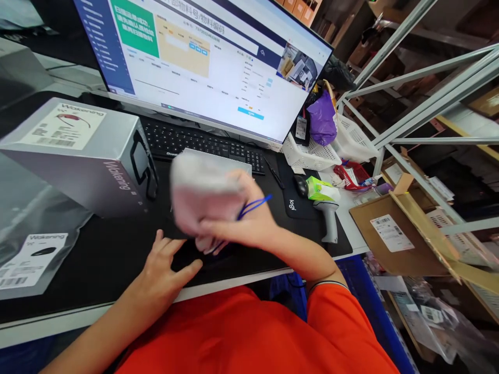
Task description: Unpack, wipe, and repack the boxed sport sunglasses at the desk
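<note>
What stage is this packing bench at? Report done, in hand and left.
Done: nothing shows as finished. In hand: the right hand grips a blurred pale packet with a blue cord; the left hand lies flat on the black mat. Left: the grey Wokening box and labelled bag lie beside them, untouched.

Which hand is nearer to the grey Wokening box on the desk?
Left. The left hand lies flat on the black desk mat, just below and right of the grey box. The right hand is further right, holding a blurred white packet.
</note>
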`<act>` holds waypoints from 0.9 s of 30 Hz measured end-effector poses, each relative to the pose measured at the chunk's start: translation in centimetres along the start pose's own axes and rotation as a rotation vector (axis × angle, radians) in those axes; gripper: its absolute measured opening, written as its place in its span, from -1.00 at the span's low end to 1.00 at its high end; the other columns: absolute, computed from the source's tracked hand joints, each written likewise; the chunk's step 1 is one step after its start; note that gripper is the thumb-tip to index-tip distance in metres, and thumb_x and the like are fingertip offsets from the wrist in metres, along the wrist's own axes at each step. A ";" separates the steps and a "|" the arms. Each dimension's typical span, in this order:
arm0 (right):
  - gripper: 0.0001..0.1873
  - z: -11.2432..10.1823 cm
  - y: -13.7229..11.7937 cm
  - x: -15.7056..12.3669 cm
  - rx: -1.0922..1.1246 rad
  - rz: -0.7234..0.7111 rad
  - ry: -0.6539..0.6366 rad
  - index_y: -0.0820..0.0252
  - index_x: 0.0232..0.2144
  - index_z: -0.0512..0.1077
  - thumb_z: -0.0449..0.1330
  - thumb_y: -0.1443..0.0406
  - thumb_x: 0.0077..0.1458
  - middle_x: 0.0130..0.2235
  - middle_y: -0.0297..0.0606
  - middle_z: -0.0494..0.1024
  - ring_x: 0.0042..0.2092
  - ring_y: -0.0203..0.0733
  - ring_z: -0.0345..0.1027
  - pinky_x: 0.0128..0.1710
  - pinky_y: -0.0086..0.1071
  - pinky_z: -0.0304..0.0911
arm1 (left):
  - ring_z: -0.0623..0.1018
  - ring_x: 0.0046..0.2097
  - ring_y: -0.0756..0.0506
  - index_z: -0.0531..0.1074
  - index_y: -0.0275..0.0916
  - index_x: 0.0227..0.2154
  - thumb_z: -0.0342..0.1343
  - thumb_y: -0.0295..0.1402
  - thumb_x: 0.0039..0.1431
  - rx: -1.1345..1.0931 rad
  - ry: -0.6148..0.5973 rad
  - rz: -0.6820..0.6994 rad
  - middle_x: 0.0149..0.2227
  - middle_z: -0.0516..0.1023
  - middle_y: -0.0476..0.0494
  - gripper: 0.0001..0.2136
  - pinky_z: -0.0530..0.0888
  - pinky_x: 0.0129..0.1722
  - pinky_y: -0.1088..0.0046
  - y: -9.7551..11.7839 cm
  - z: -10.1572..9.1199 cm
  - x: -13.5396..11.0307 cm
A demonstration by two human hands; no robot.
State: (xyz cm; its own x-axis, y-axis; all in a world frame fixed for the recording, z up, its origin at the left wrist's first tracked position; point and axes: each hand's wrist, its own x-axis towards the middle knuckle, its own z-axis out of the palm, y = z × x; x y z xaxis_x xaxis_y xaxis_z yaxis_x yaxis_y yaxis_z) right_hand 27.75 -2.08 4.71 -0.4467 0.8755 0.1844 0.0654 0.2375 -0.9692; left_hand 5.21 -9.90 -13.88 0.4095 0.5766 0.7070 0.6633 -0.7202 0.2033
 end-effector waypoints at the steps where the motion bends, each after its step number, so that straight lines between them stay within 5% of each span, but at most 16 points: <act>1: -0.32 0.9 0.5 -0.4 -0.135 -0.060 -0.077 0.11 0.00 0.36 0.52 0.11 -0.12 -0.04 -0.27 0.60 -0.03 -0.11 0.56 0.03 -0.25 0.49 | 0.54 0.22 -0.30 0.52 -0.05 -0.05 0.10 -0.54 0.31 -0.031 0.016 -0.006 0.17 0.51 -0.22 -0.73 0.42 0.39 -0.22 0.0 0.3 -0.6; 5: -0.57 2.6 1.4 -1.1 -0.766 -0.172 -0.452 0.13 0.08 0.36 0.31 0.20 0.20 0.08 -0.15 0.62 0.07 -0.03 0.58 0.03 -0.25 0.48 | 0.62 0.11 -0.29 0.48 -0.08 0.11 0.10 -0.44 0.34 -0.042 0.028 -0.056 0.05 0.59 -0.21 -0.68 0.59 0.21 0.05 -0.1 0.0 -1.3; 11: -0.73 3.0 0.1 0.7 -1.375 0.125 -0.567 0.27 -0.02 0.48 0.21 0.39 0.22 -0.12 0.00 0.72 -0.10 0.17 0.68 -0.25 -0.17 0.51 | 0.61 0.00 -0.27 0.48 -0.23 -0.07 0.21 -0.42 0.34 0.060 0.063 -0.197 -0.03 0.54 -0.28 -0.86 0.59 0.03 0.17 1.6 -2.2 1.4; 16: -0.75 4.6 1.3 1.9 -1.406 0.133 -0.697 0.36 -0.01 0.52 0.20 0.46 0.28 -0.07 0.09 0.73 0.00 0.15 0.68 -0.15 -0.20 0.51 | 0.57 0.02 -0.22 0.49 -0.21 -0.06 0.17 -0.50 0.34 0.020 0.091 -0.144 -0.08 0.55 -0.22 -0.83 0.55 0.16 0.16 2.4 -2.3 2.9; 21: -0.58 3.4 2.7 3.0 -1.224 -0.007 -0.735 0.38 0.07 0.50 0.41 0.21 0.29 0.05 0.12 0.69 0.07 0.12 0.64 -0.01 -0.23 0.47 | 0.60 0.07 -0.17 0.49 -0.19 0.03 0.13 -0.41 0.41 0.009 0.102 -0.084 0.03 0.58 -0.23 -0.81 0.59 0.15 0.26 2.3 -3.7 3.5; 24: -0.49 2.3 1.9 3.1 -1.132 -0.014 -0.842 0.37 0.13 0.48 0.41 0.12 0.32 0.11 0.11 0.67 0.10 0.09 0.62 0.04 -0.23 0.47 | 0.59 0.13 -0.17 0.50 -0.14 0.06 0.16 -0.42 0.40 0.052 0.191 -0.107 0.12 0.54 -0.25 -0.77 0.60 0.14 0.27 1.4 -7.3 4.6; 27: -0.49 2.2 1.0 2.6 -1.109 0.027 -0.852 0.38 0.15 0.49 0.36 0.09 0.37 0.11 0.12 0.67 0.10 0.13 0.63 0.04 -0.21 0.48 | 0.61 0.04 -0.14 0.53 -0.13 -0.09 0.19 -0.43 0.38 0.272 0.352 -0.124 0.03 0.59 -0.17 -0.89 0.59 0.05 0.26 -1.3 -13.0 7.6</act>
State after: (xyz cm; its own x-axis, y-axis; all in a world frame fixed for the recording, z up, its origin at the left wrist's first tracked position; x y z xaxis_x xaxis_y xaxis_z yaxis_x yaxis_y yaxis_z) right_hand 24.74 -0.51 3.87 -0.8058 0.4584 -0.3748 0.5669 0.7800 -0.2649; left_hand -0.66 -9.61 0.06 0.1105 0.4517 0.8853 0.8533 -0.4998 0.1485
